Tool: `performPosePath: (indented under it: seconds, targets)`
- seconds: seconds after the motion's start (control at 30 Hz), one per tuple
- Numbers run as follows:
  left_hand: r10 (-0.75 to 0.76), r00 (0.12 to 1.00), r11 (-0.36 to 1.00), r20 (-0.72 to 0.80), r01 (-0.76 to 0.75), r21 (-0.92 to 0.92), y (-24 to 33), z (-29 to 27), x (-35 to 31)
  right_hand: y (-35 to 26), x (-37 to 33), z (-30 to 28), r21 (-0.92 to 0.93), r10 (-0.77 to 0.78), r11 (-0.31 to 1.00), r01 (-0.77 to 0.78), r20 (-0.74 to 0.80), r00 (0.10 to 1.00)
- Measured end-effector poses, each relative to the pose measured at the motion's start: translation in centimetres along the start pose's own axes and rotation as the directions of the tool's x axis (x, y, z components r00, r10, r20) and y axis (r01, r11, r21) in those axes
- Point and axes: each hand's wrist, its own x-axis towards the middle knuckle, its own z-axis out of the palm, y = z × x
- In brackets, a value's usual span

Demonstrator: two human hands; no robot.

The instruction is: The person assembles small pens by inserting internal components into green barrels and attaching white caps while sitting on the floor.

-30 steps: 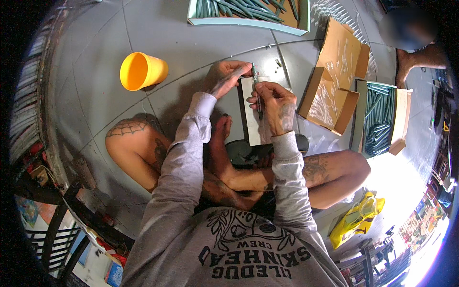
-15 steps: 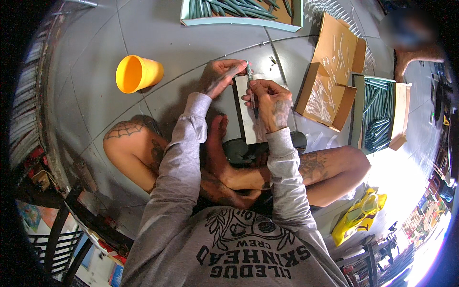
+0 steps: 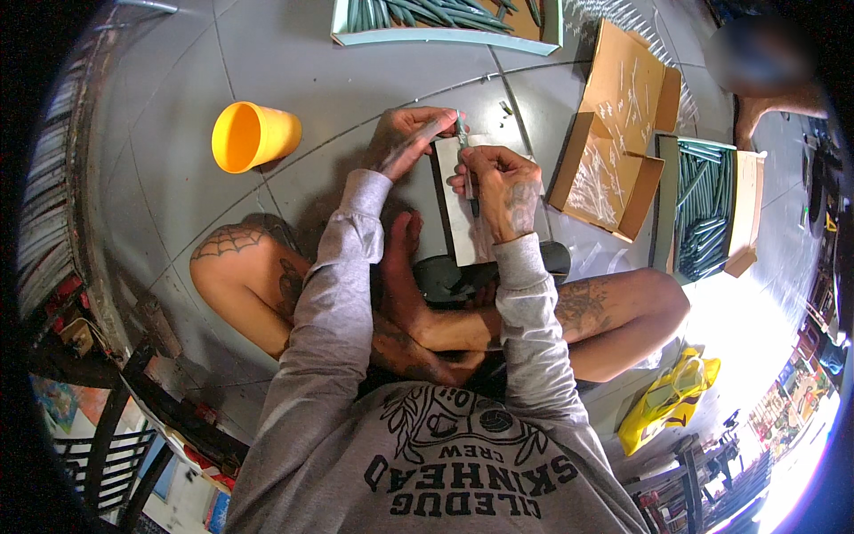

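Both my hands work on a slim green pen held upright in front of me, with a clear lower part showing beneath the fingers. My left hand is closed, its fingertips pinched at the pen's far end. Around the pen's middle, my right hand has its thumb and fingers wrapped. A dark tip points back toward me. Below my hands stands a narrow pale-topped box with a dark side. The fingers partly cover the pen, so its joint cannot be made out.
A yellow cup lies on its side at left. A tray of green pens is at the far side. On the right are an open cardboard box with thin white pieces, a box of green barrels and a yellow bag. Another person's leg shows at far right.
Hardly anything differs. My hands keep the same hold on the pen, and the whole view has shifted slightly.
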Motion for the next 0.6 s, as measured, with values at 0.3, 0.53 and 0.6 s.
performPosePath:
  seconds: [0.3, 0.53, 0.6]
  targets:
    - [0.052, 0.999, 0.998, -0.013, -0.052, -0.028, 0.19, 0.2, -0.18, 0.12, 0.13, 0.1, 0.033, 0.017, 0.999, -0.016, -0.014, 1.0]
    - [0.044, 0.999, 0.999, -0.006, -0.044, -0.017, 0.14, -0.04, -0.12, -0.06, 0.13, 0.16, 0.044, 0.019, 0.999, -0.018, -0.014, 1.0]
    - [0.04, 0.999, 0.999, -0.007, -0.04, 0.001, 0.45, -0.06, -0.27, -0.14, 0.17, 0.18, 0.04, 0.031, 0.999, -0.03, -0.014, 0.999]
